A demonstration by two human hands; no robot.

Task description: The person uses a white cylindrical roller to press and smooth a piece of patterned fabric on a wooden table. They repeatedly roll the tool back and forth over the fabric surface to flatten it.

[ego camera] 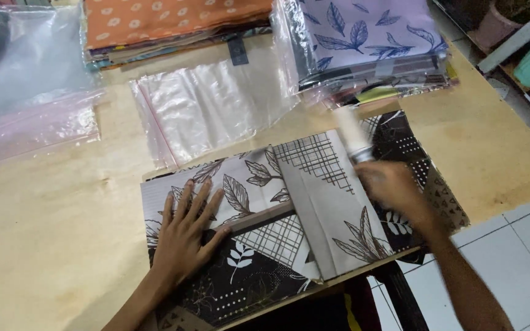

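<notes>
So the folded fabric (302,208), brown and grey with leaf and grid prints, sits at the near edge of the wooden table (44,208), part of it hanging a little past the edge. The left hand (185,236) lies flat on its left side, fingers spread wide, pinning it down rather than gripping anything. The right hand (394,187) is blurred over the right part of the cloth and seems to be closed around a pale cylinder-shaped tool (354,138), maybe a roller, but the blur is too heavy for me to tell how tight that grip is.

What could go wrong, as I see it: the cloth sits so close to the table edge that a hard sweep from the right hand could drag the folds out of line or slide it off, especially as only the left side is held. The clear plastic bags (203,107) lie just beyond, and the wrapped fabric stack (369,43) lies far right, near enough to get bumped.
</notes>
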